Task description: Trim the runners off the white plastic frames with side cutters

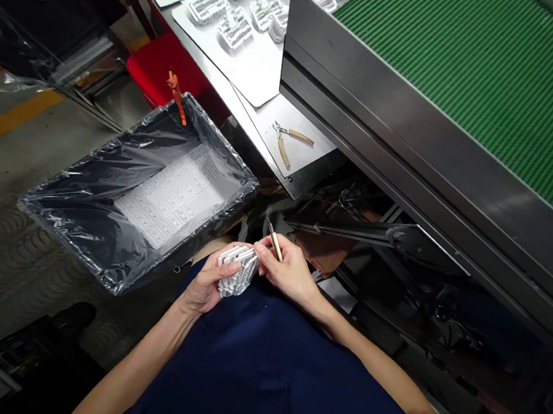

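Held in front of my body, a stack of white plastic parts (238,280) rests in my left hand (204,288), with the thumb across its near face. My right hand (292,272) is closed around a slim craft knife (276,244) with a pale handle; its thin dark tip points up and away from the stack. The right thumb and index finger meet at the stack's right end; whether they pinch one of the parts cannot be made out.
A black bin (114,280) lined with clear plastic holds rows of white parts at left. Cutting pliers (291,139) lie open on the metal table (260,74), with stacked white parts (237,27) farther back. A green conveyor belt (482,74) runs along the right, behind a metal side rail (396,112).
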`<state>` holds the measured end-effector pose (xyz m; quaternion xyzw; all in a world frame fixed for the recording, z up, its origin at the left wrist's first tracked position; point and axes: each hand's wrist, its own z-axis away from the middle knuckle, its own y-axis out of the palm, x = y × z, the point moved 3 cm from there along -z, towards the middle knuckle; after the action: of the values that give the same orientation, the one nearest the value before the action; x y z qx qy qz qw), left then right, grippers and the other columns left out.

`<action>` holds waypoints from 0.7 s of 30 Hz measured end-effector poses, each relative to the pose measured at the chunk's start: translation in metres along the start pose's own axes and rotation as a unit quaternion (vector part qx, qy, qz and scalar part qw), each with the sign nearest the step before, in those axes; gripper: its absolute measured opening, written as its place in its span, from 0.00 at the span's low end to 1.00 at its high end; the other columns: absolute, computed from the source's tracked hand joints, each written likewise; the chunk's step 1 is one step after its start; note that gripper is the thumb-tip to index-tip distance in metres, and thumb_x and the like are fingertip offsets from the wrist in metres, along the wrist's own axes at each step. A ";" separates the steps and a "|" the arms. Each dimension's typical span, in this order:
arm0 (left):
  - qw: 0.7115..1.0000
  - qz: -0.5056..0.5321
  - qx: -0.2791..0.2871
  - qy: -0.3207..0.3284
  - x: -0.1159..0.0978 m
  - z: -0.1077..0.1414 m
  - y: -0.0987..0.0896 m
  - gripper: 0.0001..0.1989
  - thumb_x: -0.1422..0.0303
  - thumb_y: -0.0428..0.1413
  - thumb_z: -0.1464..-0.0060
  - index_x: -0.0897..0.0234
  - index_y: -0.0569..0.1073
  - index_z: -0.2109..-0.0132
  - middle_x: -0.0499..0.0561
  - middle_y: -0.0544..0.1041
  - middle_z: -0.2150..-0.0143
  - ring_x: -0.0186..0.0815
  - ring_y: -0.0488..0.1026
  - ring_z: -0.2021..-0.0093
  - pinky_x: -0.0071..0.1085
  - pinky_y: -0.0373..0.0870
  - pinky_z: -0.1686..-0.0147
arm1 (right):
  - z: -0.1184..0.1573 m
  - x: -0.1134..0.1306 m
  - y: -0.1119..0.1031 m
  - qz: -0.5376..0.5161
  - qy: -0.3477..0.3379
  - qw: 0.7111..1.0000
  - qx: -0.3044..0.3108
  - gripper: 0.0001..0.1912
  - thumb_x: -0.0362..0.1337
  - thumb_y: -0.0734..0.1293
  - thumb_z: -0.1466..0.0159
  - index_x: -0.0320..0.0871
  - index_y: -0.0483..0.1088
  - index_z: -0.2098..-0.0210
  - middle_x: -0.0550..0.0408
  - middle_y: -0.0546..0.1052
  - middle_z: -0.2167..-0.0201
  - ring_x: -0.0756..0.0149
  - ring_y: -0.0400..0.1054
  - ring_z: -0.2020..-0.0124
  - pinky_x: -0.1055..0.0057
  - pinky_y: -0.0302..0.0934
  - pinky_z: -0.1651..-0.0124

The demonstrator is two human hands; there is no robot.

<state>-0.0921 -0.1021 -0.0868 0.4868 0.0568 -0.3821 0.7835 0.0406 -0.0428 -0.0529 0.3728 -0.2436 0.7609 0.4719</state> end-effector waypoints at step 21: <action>0.994 0.102 -0.047 -0.005 -0.001 0.002 0.004 0.15 0.68 0.57 0.49 0.69 0.73 0.54 0.55 0.78 0.65 0.43 0.76 0.65 0.35 0.72 0.62 | -0.008 -0.012 0.007 -0.001 -0.003 1.000 -0.006 0.19 0.53 0.61 0.40 0.42 0.63 0.71 0.63 0.66 0.86 0.75 0.56 0.85 0.78 0.52 0.80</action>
<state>-0.0907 -0.1021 -0.0819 0.4512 0.0211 -0.2996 0.8403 0.0350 -0.0462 -0.0671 0.3726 -0.2495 0.7575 0.4744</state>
